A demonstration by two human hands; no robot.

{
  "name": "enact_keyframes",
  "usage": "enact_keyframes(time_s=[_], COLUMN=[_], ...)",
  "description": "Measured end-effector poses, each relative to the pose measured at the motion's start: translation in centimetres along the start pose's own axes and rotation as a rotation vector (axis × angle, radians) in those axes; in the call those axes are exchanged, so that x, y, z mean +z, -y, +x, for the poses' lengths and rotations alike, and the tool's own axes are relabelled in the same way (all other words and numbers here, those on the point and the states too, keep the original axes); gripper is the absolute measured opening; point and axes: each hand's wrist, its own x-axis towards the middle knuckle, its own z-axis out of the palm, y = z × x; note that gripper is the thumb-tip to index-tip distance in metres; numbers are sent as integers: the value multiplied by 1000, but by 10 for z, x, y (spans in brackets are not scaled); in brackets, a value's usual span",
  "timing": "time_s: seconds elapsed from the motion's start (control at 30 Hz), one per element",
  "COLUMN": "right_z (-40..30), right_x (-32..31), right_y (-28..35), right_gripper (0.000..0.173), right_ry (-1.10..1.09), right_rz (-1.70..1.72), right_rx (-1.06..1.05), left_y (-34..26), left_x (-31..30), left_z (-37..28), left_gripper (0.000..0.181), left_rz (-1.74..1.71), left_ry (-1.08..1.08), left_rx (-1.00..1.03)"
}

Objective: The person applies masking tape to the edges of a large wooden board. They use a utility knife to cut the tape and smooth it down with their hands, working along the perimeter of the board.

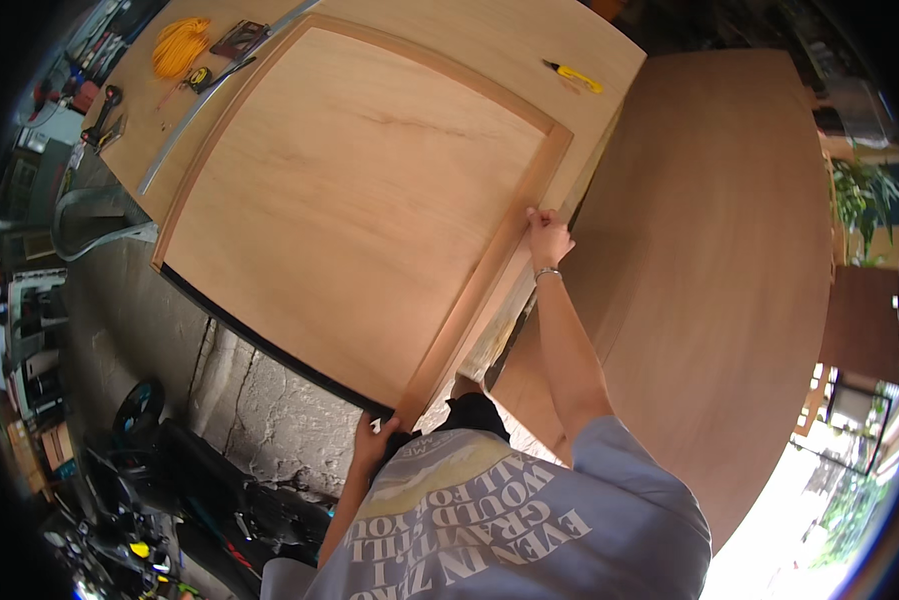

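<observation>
A large wooden panel (359, 195) with raised wooden strips along three of its sides lies on a plywood worktop (607, 45). Its near edge is dark. My right hand (548, 229) rests on the outer side of the right-hand wooden strip (487, 277), fingers curled at its edge; whether they grip it I cannot tell. At the near corner of the panel, my left hand (375, 435) holds the edge with the thumb on top and the fingers hidden below.
A metal straightedge (186, 131), coiled orange cord (180, 46), tape measure (198, 79) and cordless tool (104, 112) lie at the worktop's left. A yellow-handled cutter (578, 77) lies at its far right. Another large wooden sheet (704, 247) stands right; a motorcycle (194, 465) stands lower left.
</observation>
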Motion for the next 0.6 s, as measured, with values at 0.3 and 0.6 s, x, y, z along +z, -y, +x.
enact_keyframes(time_s=[0.3,0.6], right_z=[217,277], right_x=[12,-2], right_y=[9,2], right_gripper=[36,26], right_ry=[27,557], right_rz=[88,334], right_rx=[-68,-32], left_y=[23,16], left_x=[6,7], left_z=[-10,-8], left_gripper=[74,78], left_rz=[43,26], left_ry=[-190,-184], left_rx=[-86,-183])
